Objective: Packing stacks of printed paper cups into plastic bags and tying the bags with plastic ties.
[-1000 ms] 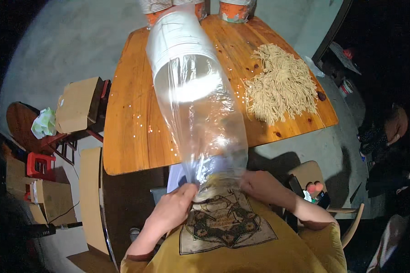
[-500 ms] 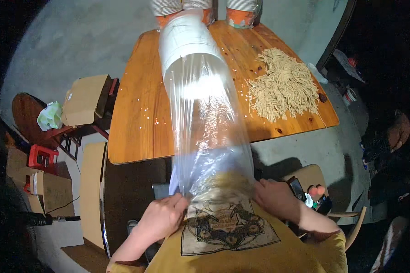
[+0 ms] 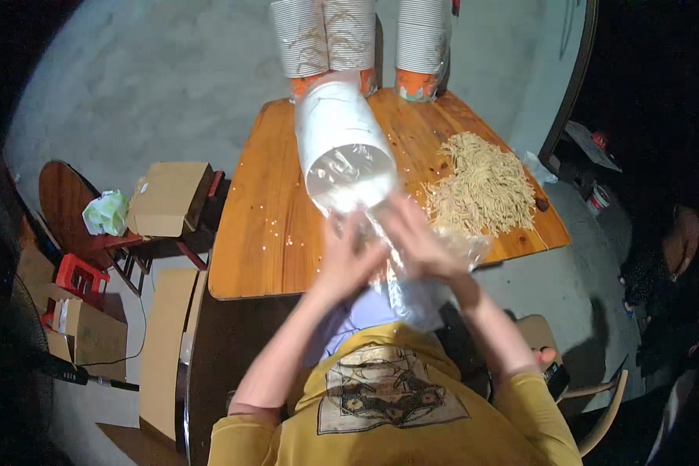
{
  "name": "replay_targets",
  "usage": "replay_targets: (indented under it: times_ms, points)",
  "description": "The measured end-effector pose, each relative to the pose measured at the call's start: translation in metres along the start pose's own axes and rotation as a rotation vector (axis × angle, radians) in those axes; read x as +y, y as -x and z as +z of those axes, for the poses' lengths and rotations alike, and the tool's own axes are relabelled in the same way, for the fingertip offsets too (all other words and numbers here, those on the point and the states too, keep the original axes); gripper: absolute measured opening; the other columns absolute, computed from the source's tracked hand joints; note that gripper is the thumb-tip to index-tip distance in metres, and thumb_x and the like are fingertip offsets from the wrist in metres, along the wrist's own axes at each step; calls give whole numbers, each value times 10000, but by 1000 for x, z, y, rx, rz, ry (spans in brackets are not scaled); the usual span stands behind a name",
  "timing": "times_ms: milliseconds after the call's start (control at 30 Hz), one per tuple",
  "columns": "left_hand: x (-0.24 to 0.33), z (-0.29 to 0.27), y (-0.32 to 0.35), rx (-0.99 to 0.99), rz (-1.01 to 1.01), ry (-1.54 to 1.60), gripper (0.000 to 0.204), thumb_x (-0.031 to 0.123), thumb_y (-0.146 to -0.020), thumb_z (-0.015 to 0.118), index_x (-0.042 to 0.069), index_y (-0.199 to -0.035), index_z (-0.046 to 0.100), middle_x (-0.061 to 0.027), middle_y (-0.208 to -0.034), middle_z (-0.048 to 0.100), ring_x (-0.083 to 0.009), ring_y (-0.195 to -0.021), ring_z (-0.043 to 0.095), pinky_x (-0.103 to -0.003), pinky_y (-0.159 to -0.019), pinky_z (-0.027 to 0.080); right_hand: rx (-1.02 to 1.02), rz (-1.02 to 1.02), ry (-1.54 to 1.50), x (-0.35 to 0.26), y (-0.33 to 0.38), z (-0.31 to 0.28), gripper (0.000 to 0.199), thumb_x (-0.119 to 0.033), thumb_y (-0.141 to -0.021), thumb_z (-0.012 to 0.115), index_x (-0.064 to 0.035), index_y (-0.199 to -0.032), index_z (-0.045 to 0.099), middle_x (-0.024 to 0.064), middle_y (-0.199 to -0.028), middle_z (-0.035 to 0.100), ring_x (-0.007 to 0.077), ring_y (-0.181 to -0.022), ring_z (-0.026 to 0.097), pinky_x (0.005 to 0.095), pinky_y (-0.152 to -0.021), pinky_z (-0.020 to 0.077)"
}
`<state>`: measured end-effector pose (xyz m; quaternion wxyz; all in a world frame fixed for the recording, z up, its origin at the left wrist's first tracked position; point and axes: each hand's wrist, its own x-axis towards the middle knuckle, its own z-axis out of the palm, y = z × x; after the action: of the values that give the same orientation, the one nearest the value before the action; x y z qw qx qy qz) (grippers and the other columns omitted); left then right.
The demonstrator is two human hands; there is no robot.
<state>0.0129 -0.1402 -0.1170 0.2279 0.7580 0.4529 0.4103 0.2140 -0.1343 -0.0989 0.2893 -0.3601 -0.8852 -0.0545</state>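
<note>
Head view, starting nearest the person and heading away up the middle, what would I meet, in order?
Yellow shirt → left hand and right hand, roughly level → white cylindrical stack, open end facing the person → upright wrapped stacks with orange bases → grey wall.

The place looks like a plain household room or small workroom, which one being unclear: a bare grey wall [image 3: 179, 85], grey floor [image 3: 520, 283], wooden table [image 3: 260, 202], red plastic stool [image 3: 81, 273], cardboard box [image 3: 169, 198] and plastic-wrapped stacks of containers [image 3: 349, 35].
</note>
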Motion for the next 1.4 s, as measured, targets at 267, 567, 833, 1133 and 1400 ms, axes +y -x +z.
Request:
replay_targets:
  times_ms: [267,567,833,1133,1400]
  points:
    - [18,-27,51,-136,-7,116,321,163,-874,590,36,-1165,541,-174,-1247,450,-338,-1155,485,-392,-941,414,-322,339,-727,-58,35,-25,509,-279,-923,540,25,-1308,404,236,-1288,479,353,-1172,491,400,-981,394]
    - [14,6,14,-144,-71,135,607,-9,-846,524,135,-1384,282,-202,-1206,367,-403,-1071,483,-451,-964,424,-496,116,-572,-57,27,-37,384,-267,-899,572,-25,-1197,546,189,-1178,572,284,-1062,580,388,-887,472]
    - [33,12,55,-206,-21,285,549,25,-845,560,0,-1335,312,-219,-1198,420,-362,-1080,467,-398,-889,418,-232,985,-787,-6,-25,-1,706,-508,-841,600,31,-1269,447,154,-1015,618,204,-817,609,304,-722,491]
    - [4,-47,9,217,-407,605,332,280,-909,591,-5,-1059,508,-62,-963,556,-99,-804,536,-237,-703,446,-193,887,-1340,-33,-5,12,345,-213,-894,580,-16,-1176,565,106,-1038,631,174,-839,628,300,-745,521]
    - [-17,5,-44,-568,-782,1586,584,504,-898,502,29,-1238,495,-103,-1079,624,-212,-909,632,-341,-847,524,-598,791,-1255,-66,33,-4,363,-314,-957,505,-27,-1171,565,47,-1123,592,140,-996,543,300,-897,439]
